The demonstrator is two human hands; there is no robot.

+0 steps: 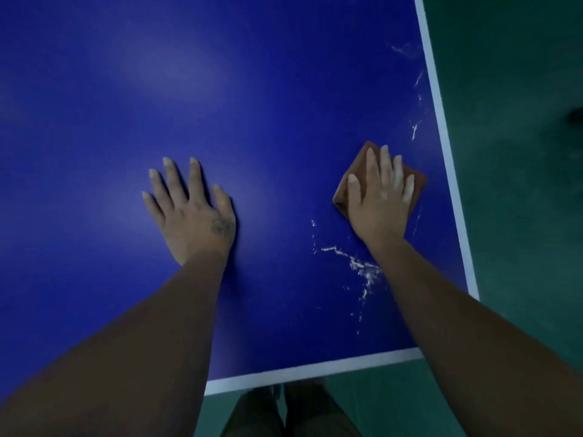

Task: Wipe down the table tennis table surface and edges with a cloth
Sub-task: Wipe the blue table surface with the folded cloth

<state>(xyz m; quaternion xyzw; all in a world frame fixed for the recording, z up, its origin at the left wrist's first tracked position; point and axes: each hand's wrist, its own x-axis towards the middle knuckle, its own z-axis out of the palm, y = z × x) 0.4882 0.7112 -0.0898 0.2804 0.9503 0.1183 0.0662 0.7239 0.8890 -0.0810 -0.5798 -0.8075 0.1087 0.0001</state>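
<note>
The blue table tennis table (258,89) fills most of the view, with a white line along its right edge and near edge. A folded brown cloth (416,181) lies flat on it near the right edge. My right hand (378,200) presses down on the cloth with straight fingers. My left hand (192,209) rests flat on the bare blue surface to the left, fingers spread. White smears (359,264) streak the surface below the cloth and run up along the right edge (415,130).
Green floor (520,184) lies to the right of the table and below its near edge. My legs in dark trousers (293,414) stand at the table's near right corner.
</note>
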